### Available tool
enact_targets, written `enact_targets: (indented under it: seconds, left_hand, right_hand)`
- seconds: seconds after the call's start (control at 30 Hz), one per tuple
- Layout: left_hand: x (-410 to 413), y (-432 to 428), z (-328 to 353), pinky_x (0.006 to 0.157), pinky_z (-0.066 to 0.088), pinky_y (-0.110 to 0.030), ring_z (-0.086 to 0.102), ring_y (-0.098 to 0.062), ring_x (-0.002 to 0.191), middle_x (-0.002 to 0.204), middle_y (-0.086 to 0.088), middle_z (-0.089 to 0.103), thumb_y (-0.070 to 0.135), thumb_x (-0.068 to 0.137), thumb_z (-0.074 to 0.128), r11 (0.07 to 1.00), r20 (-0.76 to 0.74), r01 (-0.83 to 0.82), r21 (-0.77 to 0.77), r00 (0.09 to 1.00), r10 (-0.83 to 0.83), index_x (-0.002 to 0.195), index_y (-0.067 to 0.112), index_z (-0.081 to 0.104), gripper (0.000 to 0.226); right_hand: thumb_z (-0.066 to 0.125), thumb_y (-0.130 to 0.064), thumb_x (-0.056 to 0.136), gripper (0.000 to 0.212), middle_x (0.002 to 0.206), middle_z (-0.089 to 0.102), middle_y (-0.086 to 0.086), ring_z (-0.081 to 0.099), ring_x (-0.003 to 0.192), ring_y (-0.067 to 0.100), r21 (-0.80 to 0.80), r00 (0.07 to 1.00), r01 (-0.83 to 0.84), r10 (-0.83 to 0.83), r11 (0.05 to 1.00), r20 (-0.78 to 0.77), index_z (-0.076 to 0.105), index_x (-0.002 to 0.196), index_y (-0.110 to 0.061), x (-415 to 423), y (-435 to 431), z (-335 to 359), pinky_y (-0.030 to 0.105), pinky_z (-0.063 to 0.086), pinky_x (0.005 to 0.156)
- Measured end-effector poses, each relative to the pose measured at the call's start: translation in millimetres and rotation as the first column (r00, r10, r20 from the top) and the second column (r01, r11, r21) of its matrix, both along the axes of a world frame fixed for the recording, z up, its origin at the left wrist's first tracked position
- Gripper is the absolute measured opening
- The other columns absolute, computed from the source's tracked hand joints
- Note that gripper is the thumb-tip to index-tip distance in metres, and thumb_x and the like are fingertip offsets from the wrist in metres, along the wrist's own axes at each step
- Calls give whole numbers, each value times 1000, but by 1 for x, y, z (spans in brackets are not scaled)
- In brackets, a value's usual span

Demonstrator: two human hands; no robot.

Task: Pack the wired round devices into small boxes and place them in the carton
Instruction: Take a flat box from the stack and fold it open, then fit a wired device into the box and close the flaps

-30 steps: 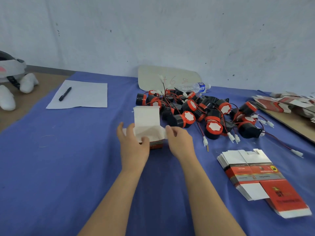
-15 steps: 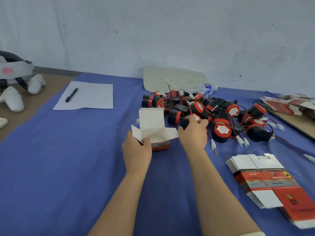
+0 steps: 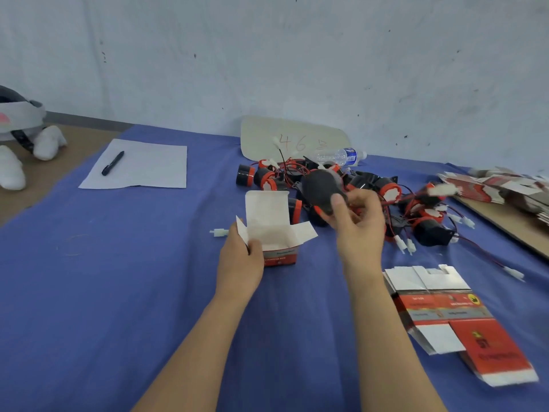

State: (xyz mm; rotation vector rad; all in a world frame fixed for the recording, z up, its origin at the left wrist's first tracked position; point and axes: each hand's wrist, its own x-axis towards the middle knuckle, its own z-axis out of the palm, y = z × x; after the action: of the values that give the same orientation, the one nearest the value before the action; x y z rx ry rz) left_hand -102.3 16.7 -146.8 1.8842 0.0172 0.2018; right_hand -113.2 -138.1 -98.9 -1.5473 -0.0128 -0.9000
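Left hand (image 3: 240,257) pinches the open box (image 3: 274,233) at centre frame. Right hand (image 3: 356,221) grips a round device (image 3: 322,188); better tuck its wire in first

1. Light is soft, even and fairly bright; the blue tabletop (image 3: 118,278) shows no glare.
2. Shadows are faint, only a weak one under the open small box (image 3: 274,233).
3. Motion blur smears the lifted round device (image 3: 322,188) and the flat boxes (image 3: 499,352) at right.
4. Wide-angle distortion bends the edges.
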Motion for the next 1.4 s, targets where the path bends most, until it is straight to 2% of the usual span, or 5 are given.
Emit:
enact_targets:
  seconds: [0.13, 0.3, 1.0, 1.17, 1.4]
  left_hand:
    - [-1, 0, 2, 58, 40, -24, 51, -5, 74, 84, 9, 53, 22, 102, 30, 998, -1, -2, -61, 1000, 2, 123, 17, 46, 27]
    - [0, 1, 3, 62, 41, -20, 51, -4, 75, 82, 10, 52, 28, 103, 29, 989, -38, -38, -146, 999, 32, 106, 18, 51, 25]
    - [-4, -7, -4, 70, 50, -26, 56, -19, 101, 102, 5, 54, 30, 83, 69, 998, 52, -51, -22, 997, 52, 104, 29, 36, 39]
    - [-4, -10, -3, 90, 51, -45, 54, -23, 113, 120, -2, 56, 26, 85, 67, 994, 67, -100, -32, 993, 102, 124, 15, 44, 46]
    - [-4, -11, -3, 87, 51, -47, 55, -26, 107, 114, -3, 58, 19, 88, 58, 995, 81, -93, -38, 992, 96, 111, 21, 43, 27]
  right_hand:
    - [63, -3, 87, 30, 86, 63, -15, 64, 84, 9, -251, 957, -265, 221, 931, -188, 55, 81, -31, -2, 23, -13, 24, 51, 73]
    - [49, 3, 87, 27, 122, 59, -4, 48, 115, 10, -615, 929, -205, -46, 762, -368, 69, 86, -14, 2, 16, -32, 16, 36, 86]
    - [52, -37, 94, 23, 145, 35, -1, 29, 132, 26, -629, 783, -93, -334, 772, -525, 70, 106, -30, 0, 41, -30, 39, 31, 105]
    - [50, -10, 96, 25, 73, 55, -8, 54, 64, 13, -347, 942, 76, -181, 935, -281, 59, 112, -26, -10, 22, -15, 15, 40, 55]
    - [42, -14, 100, 25, 68, 69, 7, 55, 50, 15, 85, 881, -341, 350, 936, -318, 54, 117, -29, -9, 39, -8, 26, 48, 52]
